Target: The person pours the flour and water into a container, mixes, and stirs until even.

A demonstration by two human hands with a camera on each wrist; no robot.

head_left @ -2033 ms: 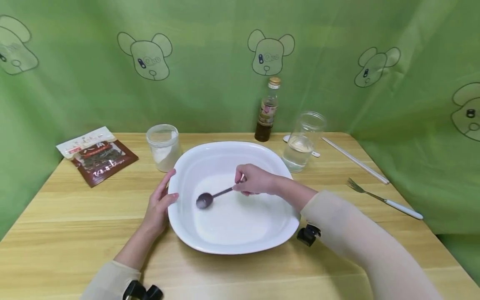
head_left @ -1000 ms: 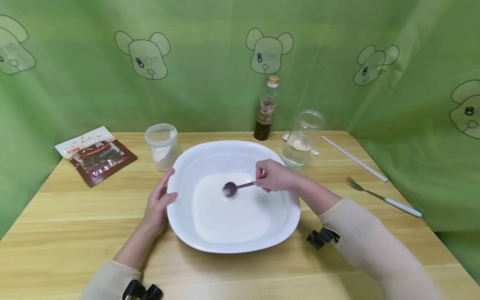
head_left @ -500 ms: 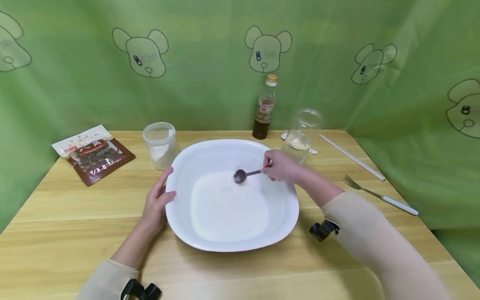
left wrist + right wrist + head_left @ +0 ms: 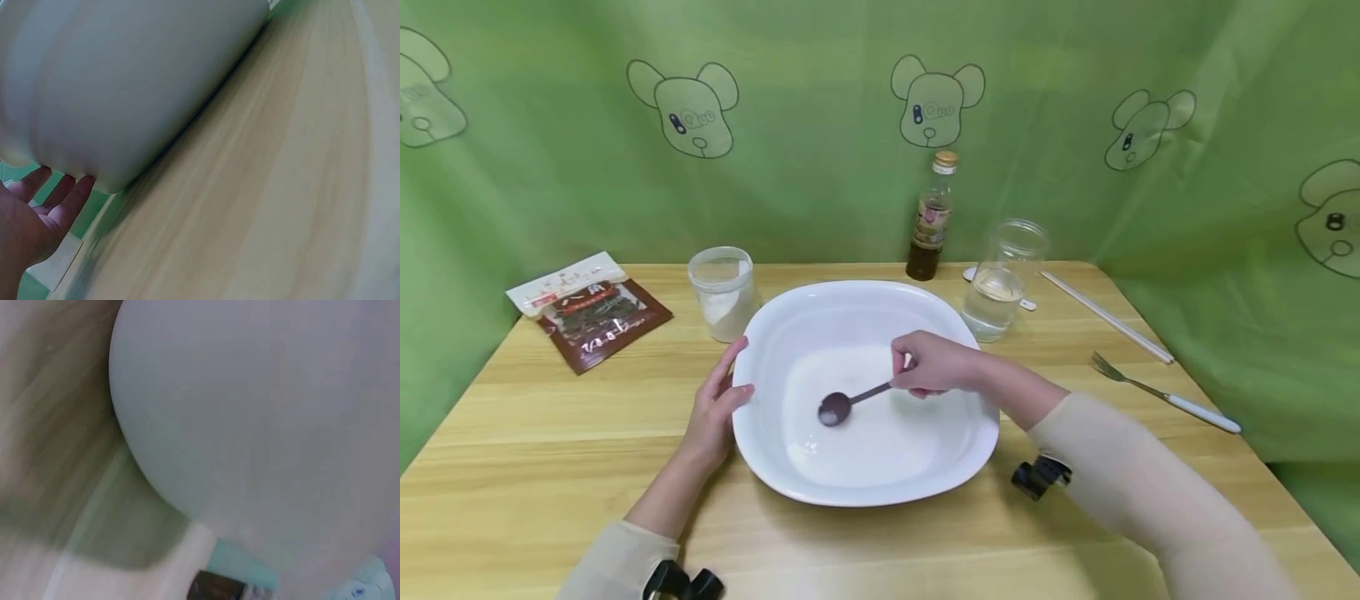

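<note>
A large white basin (image 4: 865, 487) stands on the table, with clear liquid and white residue visible on its floor. My left hand (image 4: 713, 408) holds the basin's left side, thumb over the rim; in the left wrist view the left hand's fingers (image 4: 76, 199) touch the outer wall from below. Inside the basin, my right hand (image 4: 934, 364) pinches the handle of a dark brown spoon (image 4: 835, 409). The spoon's bowl points left and down, near the basin's middle. The right wrist view is filled mostly by the basin's outer wall (image 4: 250, 425); the hand is hidden there.
Behind the basin are a jar of white powder (image 4: 725, 300), a bottle of dark liquid (image 4: 931, 225) and a jar of clear liquid (image 4: 996, 296). A brown-and-white packet (image 4: 591, 312) lies left. Chopsticks (image 4: 1108, 317) and a white-handled fork (image 4: 1172, 398) lie right.
The right hand has moved the spoon around the basin, first toward the back right, then back toward the middle left. The left hand has stayed on the basin's edge.
</note>
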